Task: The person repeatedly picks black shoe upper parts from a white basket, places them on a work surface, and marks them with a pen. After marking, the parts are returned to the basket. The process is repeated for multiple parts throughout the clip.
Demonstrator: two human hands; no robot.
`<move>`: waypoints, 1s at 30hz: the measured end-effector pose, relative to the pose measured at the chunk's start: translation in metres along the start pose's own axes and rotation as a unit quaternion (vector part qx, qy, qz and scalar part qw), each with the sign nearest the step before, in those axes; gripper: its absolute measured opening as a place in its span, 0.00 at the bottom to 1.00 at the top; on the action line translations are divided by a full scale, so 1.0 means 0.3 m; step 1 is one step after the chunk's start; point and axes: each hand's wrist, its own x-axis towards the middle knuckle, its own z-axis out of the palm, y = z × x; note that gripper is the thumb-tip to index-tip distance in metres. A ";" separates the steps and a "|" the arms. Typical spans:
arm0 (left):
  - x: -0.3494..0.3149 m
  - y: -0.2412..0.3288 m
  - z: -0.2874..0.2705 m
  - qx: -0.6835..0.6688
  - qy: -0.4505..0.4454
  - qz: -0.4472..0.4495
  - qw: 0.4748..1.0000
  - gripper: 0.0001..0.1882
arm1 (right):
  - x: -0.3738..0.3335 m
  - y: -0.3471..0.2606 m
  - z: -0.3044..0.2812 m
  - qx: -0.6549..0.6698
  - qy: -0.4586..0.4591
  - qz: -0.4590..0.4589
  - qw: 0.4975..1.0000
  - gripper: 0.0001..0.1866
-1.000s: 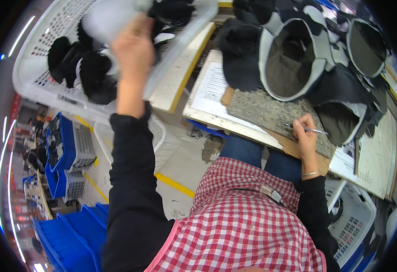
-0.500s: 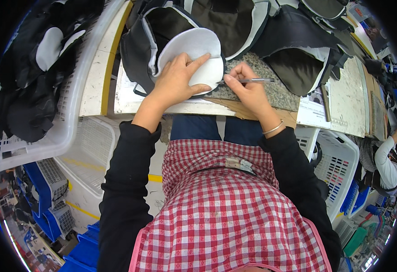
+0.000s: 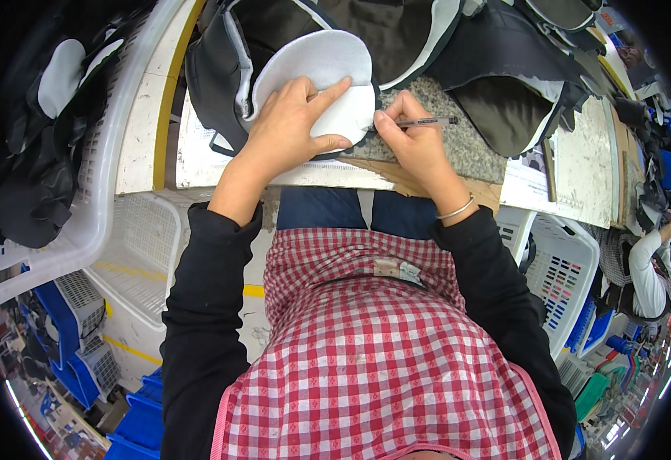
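A white, rounded padded lining (image 3: pixel 339 57) lies on the worktable, attached to or resting on a black shoe-upper-like piece (image 3: pixel 217 92). My left hand (image 3: pixel 288 126) lies over the lining with its fingers spread, thumb and forefinger apart. In my right hand (image 3: pixel 416 138) a slim pen (image 3: pixel 431 121) is pinched between thumb and fingers. Its back end points right, and the front part runs toward the lining's right edge. My fingers partly cover the pen tip, so I cannot tell whether it touches the lining.
A speckled stone slab (image 3: pixel 477 149) sits under the work. More black pieces with white linings (image 3: pixel 496 69) crowd the far side. A white crate (image 3: pixel 105 176) of black pieces stands left; another white crate (image 3: pixel 562 261) is at right. A co-worker's sleeve (image 3: pixel 646 268) shows far right.
The whole view has shifted slightly, so the scene sits a little further up and left. The pen now tilts up slightly at its back end. Both hands keep their places at the lining.
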 end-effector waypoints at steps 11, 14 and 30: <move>0.081 0.048 -0.223 -0.001 0.217 0.109 0.970 0.31 | -0.013 0.009 -0.040 0.148 0.046 0.018 0.988 0.12; 0.159 -0.066 -0.333 0.240 0.378 -0.031 0.893 0.35 | -0.021 0.006 -0.058 0.160 0.009 0.029 0.987 0.12; 0.565 0.332 -0.809 0.090 0.409 0.028 0.908 0.16 | -0.065 0.019 -0.074 0.171 -0.030 -0.037 0.984 0.10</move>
